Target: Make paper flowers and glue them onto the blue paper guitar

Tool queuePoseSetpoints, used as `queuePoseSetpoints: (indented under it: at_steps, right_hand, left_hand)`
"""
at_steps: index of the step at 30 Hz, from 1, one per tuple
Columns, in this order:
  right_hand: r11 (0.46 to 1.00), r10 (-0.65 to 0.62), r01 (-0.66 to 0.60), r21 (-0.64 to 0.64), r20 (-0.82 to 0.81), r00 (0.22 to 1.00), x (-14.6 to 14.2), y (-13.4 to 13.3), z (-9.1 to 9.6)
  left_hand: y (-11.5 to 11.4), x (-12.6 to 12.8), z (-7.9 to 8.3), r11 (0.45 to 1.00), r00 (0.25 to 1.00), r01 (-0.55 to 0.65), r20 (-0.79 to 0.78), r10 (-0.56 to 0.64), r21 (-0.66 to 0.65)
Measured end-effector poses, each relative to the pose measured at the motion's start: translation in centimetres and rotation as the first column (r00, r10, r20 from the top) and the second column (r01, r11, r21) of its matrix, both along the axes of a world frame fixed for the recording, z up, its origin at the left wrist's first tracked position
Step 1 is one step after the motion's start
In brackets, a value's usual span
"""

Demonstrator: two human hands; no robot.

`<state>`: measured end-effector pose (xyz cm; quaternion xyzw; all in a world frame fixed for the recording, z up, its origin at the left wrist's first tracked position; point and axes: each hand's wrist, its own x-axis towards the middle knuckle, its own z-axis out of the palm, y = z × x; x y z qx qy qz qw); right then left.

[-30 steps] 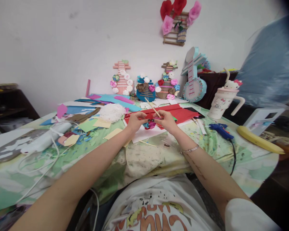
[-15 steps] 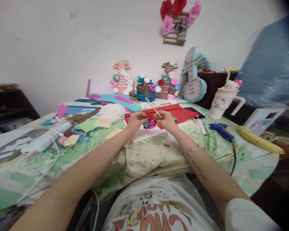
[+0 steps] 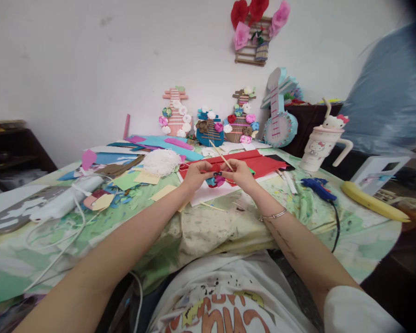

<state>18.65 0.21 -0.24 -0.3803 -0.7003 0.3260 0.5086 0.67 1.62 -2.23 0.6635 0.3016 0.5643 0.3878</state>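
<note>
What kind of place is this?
Probably a craft room or workshop, maybe a corner at home: a blue glue gun, loose coloured paper scraps and flower-trimmed model instruments all point to handicraft work.

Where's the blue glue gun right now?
In the head view, the glue gun lies on the right of the table, to the right of the right hand and on the near side of the cup.
</note>
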Motion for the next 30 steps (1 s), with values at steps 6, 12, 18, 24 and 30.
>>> queuePoseSetpoints:
  at_steps: [6, 12, 18, 24, 30]
  right_hand:
    - [1.000, -0.008, 0.008, -0.001, 0.040, 0.999, 0.03, 0.20, -0.19]
    - [0.999, -0.027, 0.026, 0.019, 0.071, 0.997, 0.08, -0.10, -0.08]
    - [0.998, -0.043, 0.039, 0.046, 0.080, 0.996, 0.13, -0.01, -0.24]
    - [0.995, -0.100, 0.099, 0.015, 0.094, 0.991, 0.14, -0.05, -0.16]
    - [0.998, -0.054, 0.054, 0.013, 0.055, 0.997, -0.08, -0.68, 0.18]
  left_hand:
    - [-0.02, 0.04, -0.06, 1.000, 1.000, 0.000, 0.011, -0.001, 0.001]
    - [0.22, 0.05, -0.14, 1.000, 1.000, -0.023, 0.020, 0.023, 0.010]
    - [0.17, 0.02, -0.14, 1.000, 0.999, -0.030, 0.011, 0.030, 0.007]
    - [0.18, 0.11, -0.05, 0.999, 0.998, -0.052, 0.028, 0.052, -0.003]
    - [0.27, 0.15, -0.11, 0.999, 0.998, -0.045, 0.036, 0.045, -0.002]
